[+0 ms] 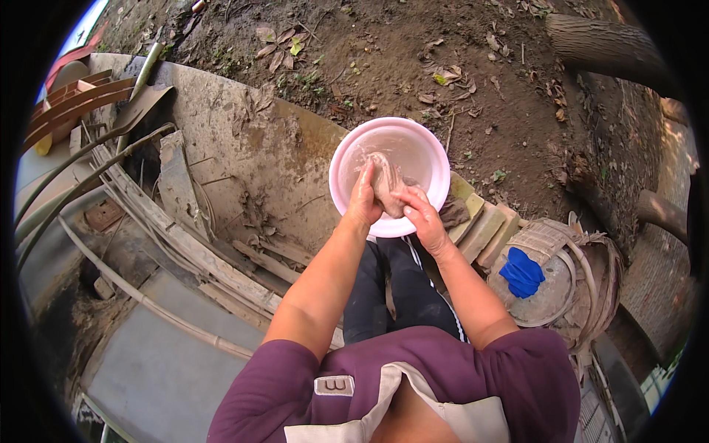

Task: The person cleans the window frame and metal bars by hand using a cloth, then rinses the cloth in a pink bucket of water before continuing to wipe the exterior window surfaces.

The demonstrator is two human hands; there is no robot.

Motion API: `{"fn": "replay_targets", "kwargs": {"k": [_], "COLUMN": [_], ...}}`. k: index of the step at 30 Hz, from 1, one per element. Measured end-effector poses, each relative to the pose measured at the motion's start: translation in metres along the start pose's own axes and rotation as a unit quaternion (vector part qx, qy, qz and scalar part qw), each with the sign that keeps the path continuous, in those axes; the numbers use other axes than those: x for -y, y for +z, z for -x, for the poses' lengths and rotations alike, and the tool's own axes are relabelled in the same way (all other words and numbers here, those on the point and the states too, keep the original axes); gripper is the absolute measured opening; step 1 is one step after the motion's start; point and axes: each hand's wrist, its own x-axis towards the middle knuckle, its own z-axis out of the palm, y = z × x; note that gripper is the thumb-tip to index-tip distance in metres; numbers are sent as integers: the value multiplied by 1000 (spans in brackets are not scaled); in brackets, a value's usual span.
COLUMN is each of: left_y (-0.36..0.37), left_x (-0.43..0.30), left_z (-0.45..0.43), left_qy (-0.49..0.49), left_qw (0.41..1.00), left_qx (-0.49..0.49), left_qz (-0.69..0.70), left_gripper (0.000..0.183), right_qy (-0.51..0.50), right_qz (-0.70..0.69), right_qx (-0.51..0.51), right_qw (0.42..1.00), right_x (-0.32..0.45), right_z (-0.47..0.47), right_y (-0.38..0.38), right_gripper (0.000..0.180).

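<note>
A pink plastic basin with water in it is in front of me at the middle of the view. Over it my left hand presses against the left side of a wet, pale, slippery-looking lump; what the lump is, I cannot tell. My right hand grips the lump's lower right part, with thumb and fingers around it. The lower end of the lump lies between both hands. A darker bit shows in the water beside the right fingers, partly hidden by them.
Flat bricks or blocks lie right of the basin. Farther right, a blue cloth or glove rests on a round lid beside worn basketwork. Bamboo poles and boards lie at left near a muddy slab. Logs are at upper right.
</note>
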Motion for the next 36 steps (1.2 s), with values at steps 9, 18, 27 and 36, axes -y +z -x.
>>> {"fn": "replay_targets", "kwargs": {"k": [9, 18, 27, 36], "left_y": [25, 28, 63, 68], "left_x": [11, 3, -21, -15], "left_z": [4, 25, 37, 19], "left_qy": [83, 49, -135, 23], "left_qw": [985, 876, 969, 943], "left_qx": [-97, -21, 194, 104], "left_qz": [-119, -480, -69, -316], "left_gripper": [42, 76, 63, 18], "right_qy": [209, 287, 240, 285], "right_qz": [-433, -367, -808, -737], "right_qx": [-33, 67, 152, 70], "right_qw": [876, 883, 517, 608], "right_x": [-14, -2, 53, 52], "right_z": [-34, -21, -3, 2], "right_y": [7, 8, 25, 9], "right_gripper": [70, 54, 51, 38]}}
